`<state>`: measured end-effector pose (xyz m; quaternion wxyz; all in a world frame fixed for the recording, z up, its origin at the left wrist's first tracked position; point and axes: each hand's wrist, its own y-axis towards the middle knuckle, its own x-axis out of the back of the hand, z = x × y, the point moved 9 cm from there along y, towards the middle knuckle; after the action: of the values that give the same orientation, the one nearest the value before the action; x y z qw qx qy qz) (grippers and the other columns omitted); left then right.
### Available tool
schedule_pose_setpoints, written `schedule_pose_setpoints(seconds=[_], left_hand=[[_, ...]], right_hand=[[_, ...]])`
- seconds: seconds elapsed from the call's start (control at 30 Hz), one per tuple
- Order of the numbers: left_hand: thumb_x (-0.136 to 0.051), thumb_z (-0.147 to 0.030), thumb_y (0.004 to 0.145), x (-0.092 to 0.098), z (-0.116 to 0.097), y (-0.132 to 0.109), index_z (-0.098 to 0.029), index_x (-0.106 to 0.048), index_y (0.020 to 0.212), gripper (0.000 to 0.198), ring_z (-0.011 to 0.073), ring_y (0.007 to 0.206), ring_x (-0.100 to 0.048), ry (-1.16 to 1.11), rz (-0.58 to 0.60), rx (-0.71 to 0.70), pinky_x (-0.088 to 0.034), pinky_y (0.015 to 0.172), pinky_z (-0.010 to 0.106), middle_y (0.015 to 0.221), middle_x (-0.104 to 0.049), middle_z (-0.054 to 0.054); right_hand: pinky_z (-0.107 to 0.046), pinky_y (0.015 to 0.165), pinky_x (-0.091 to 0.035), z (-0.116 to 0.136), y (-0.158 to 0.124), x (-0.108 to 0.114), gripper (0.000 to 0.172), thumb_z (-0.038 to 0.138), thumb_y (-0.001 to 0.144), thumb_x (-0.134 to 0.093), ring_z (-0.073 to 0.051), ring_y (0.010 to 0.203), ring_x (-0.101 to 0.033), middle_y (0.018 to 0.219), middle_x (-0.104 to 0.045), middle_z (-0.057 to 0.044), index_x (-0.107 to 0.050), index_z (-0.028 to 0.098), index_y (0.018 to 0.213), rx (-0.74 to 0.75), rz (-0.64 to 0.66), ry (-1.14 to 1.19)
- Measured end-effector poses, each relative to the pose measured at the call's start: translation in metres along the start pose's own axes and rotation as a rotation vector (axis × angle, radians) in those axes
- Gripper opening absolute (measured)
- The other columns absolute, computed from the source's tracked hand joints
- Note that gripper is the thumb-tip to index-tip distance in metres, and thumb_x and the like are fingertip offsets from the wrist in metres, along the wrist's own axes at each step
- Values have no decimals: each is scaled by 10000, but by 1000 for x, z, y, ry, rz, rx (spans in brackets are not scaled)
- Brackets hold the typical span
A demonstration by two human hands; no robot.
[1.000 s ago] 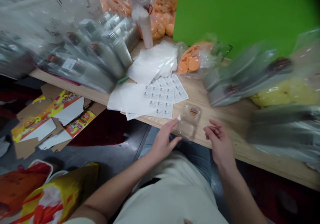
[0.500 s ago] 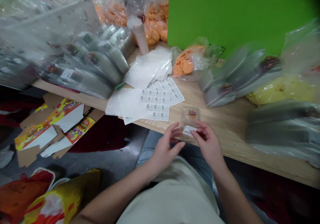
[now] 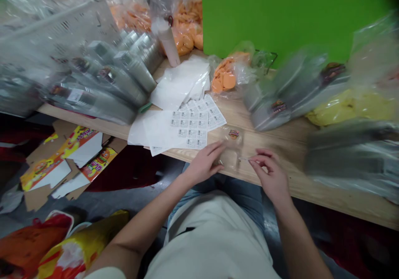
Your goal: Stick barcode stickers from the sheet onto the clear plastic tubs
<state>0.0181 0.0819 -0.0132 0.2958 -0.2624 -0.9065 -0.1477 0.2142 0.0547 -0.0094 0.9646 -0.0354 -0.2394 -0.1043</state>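
- Clear plastic packet [image 3: 231, 151]: single item, lying flat on the wooden tabletop [image 3: 299, 166], just right of the sheets of small printed labels [image 3: 193, 129] and near the table's front edge. Small round printed sticker [image 3: 233, 134] sits towards its far end.
- Handling (judgement): light, thin and soft; the film is likely slippery and apt to slide or crease. Best taken by a flat edge between finger and thumb, or pinned to the wood under the fingers.
- Left hand [image 3: 204, 162]: fingers close together and nearly flat, tips at the packet's near-left edge; no pinch.
- Right hand [image 3: 269, 173]: fingers curled, thumb and forefinger pressed together, apparently pinching a small white slip [image 3: 243, 158] just beside the packet.
- Small white slip: paper or film, cannot tell which. Likely very light, and fiddly to handle.
- Nearby: white sheets [image 3: 179, 83] beyond the labels; silver-grey packs in clear wrap [image 3: 102, 87] on the left; bag of orange discs [image 3: 222, 77] at the far side.
- Hard to make out: the packet's contents, under glare; its edge beneath the left fingertips; any print on the slip, which is blurred and partly behind the right fingers.
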Motion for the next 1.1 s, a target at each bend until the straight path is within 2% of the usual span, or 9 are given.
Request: schedule_pose_setpoints(seconds=[0.07,0.13,0.27,0.33,0.53,0.73,0.93,1.1], left_hand=[[-616,-274,768,3,-2,-3,-207,-321,1369,672,248,1335,-283,-22,-39,10,-262,1089,426,1452,-291,134],[-612,-293,773,6,-3,-9,-206,-295,1380,690,245,1328,-294,-48,-103,39,-264,1090,425,1446,-301,131],[-508,-272,844,12,5,-28,-236,-495,1245,403,209,1231,-432,-115,-282,177,-314,1063,399,1302,-499,91],[-497,-260,849,7,8,-36,-247,-544,1196,350,204,1210,-458,-163,-307,215,-322,1058,391,1271,-535,81],[-529,-259,830,-3,12,-43,-248,-527,1230,400,212,1247,-428,-220,-305,228,-293,1074,395,1302,-520,76],[-481,-268,860,-10,7,-41,-267,-469,1287,427,216,1277,-389,-57,-197,133,-290,1060,408,1319,-503,84],[-496,-284,853,-11,7,-41,-302,-493,1266,413,231,1241,-423,-23,-203,117,-319,1034,408,1300,-512,88],[-500,-291,857,-13,2,-40,-291,-464,1286,430,228,1183,-467,189,-209,21,-395,966,412,1277,-514,95]], right_hand=[[-340,718,-470,-2,3,-14,248,423,756,-578,-185,813,-580,889,-647,-62,-669,209,844,-78,56,56],[-342,701,-476,-7,7,-28,325,428,752,-576,-170,733,-584,824,-655,-45,-641,201,976,-161,100,142],[-327,679,-480,-7,15,-51,621,388,685,-641,-152,671,-583,738,-635,-3,-467,184,1246,-194,158,256],[-322,679,-477,-8,16,-57,654,371,676,-646,-141,648,-574,711,-621,14,-440,179,1267,-203,166,237],[-317,682,-467,-12,12,-63,647,355,702,-627,-135,646,-572,731,-625,8,-419,162,1283,-217,186,182],[-331,706,-467,-10,13,-65,625,347,718,-613,-143,677,-577,764,-630,-1,-416,176,1286,-186,193,146],[-326,696,-466,-11,15,-65,630,357,722,-607,-144,662,-574,750,-633,-2,-416,170,1293,-166,190,114],[-322,699,-475,-10,15,-65,607,352,734,-588,-142,666,-578,760,-635,-2,-419,180,1291,-136,198,29]])
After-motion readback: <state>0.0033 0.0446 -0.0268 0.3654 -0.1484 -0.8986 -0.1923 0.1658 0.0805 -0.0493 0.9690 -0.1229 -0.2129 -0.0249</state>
